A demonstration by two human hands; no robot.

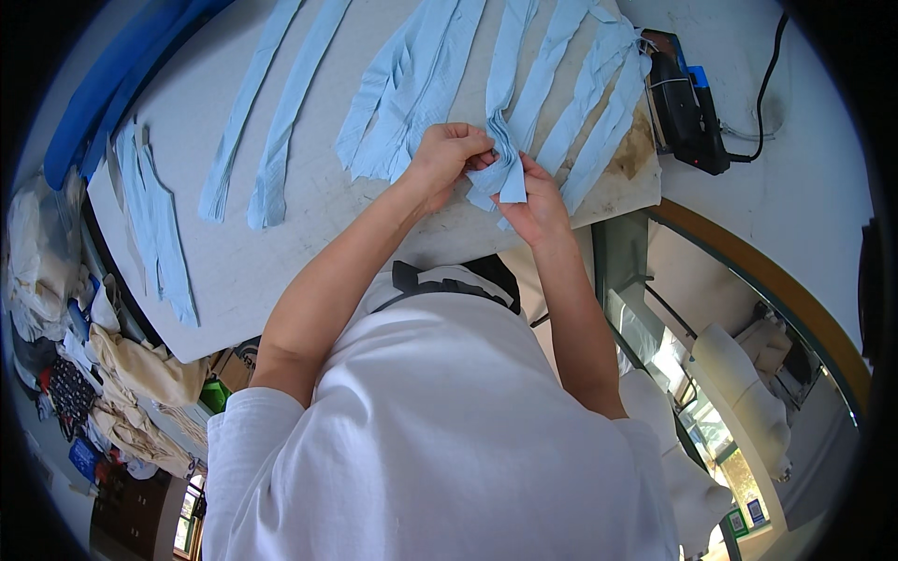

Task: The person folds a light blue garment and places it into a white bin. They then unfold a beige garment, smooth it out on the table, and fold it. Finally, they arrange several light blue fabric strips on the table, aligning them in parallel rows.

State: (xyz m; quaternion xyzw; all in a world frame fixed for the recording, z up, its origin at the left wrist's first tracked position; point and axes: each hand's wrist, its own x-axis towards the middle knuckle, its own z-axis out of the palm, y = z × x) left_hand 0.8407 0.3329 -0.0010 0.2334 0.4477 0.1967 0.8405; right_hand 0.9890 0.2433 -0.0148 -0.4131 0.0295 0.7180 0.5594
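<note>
A bundle of light blue cloth strips (pixel 505 168) is held between my hands near the table's front edge, its layers fanned and folded over at the near end. My left hand (pixel 447 161) pinches the left edge of the bundle with thumb and fingertips. From the right, my right hand (pixel 543 201) grips the same bundle, its fingers partly hidden behind the cloth. Just left of my hands lies a wide fanned pile of blue strips (pixel 398 103). More blue strips (pixel 594 140) lie to the right of the bundle.
Two long strip bundles (pixel 271 187) and a shorter one (pixel 164 234) lie further left on the pale table (pixel 309 262). A black device with a cord (pixel 687 117) stands at the right. Piled cloth and bags (pixel 140 374) are beyond the left edge.
</note>
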